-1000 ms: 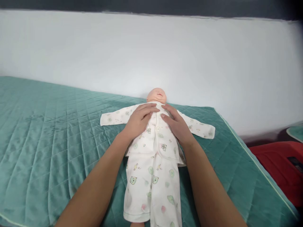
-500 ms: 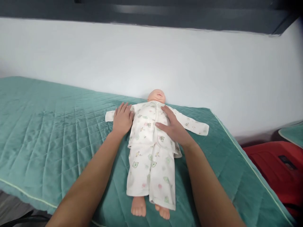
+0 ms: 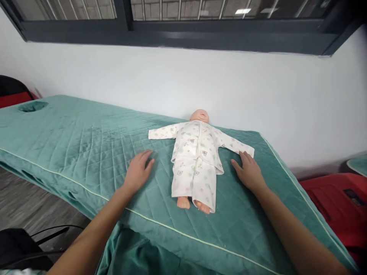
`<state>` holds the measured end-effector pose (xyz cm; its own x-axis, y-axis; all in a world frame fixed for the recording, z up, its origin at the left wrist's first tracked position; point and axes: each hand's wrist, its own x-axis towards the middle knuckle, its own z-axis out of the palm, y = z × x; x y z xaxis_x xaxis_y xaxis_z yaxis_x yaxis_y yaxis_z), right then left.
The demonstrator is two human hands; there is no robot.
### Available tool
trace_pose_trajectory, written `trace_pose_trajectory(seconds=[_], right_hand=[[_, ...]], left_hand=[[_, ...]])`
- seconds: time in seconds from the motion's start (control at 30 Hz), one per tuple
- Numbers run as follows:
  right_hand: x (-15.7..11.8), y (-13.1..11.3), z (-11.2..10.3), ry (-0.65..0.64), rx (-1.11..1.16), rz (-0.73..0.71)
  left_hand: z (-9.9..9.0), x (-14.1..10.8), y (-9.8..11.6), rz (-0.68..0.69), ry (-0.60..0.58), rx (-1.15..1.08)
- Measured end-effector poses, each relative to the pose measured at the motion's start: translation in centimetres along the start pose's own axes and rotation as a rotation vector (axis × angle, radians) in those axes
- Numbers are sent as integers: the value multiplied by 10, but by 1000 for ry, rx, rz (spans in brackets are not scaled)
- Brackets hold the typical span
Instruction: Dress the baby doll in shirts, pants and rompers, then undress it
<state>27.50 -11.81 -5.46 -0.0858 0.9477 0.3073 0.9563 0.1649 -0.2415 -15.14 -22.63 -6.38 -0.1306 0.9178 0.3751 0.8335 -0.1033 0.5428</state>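
A baby doll in a white patterned top (image 3: pixel 197 141) and matching trousers (image 3: pixel 183 177) lies on its back on a green quilted bed cover (image 3: pixel 94 152). Its head (image 3: pixel 200 115) points towards the wall, its sleeves are spread sideways, and its feet (image 3: pixel 183 202) show below the trouser legs. My left hand (image 3: pixel 138 170) is open over the cover, left of the doll and apart from it. Near the cuff of the sleeve on the right is my right hand (image 3: pixel 249 170), open, its fingertips at the cuff's lower edge; whether they touch it I cannot tell.
A white wall (image 3: pixel 137 76) stands behind the bed, with a dark window frame (image 3: pixel 218 36) above. Red objects are at the right (image 3: pixel 338 206) and far left (image 3: pixel 14 99). The cover has a hole (image 3: pixel 33 106) at the left. Black item (image 3: pixel 20 248) at lower left.
Both hands have come off the doll's top and moved apart, lower beside it. The view has pulled back and tilted up, showing the window bars and more of the bed.
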Motion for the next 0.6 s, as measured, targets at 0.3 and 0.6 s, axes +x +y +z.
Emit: trace_pose_trajectory(seconds=[0.3, 0.6], right_hand=[[-108, -123, -15, -14, 681, -52], [-168, -155, -48, -37, 572, -195]], left_hand=[[12, -50, 91, 117, -171, -494], [20, -99, 91, 43, -62, -320]])
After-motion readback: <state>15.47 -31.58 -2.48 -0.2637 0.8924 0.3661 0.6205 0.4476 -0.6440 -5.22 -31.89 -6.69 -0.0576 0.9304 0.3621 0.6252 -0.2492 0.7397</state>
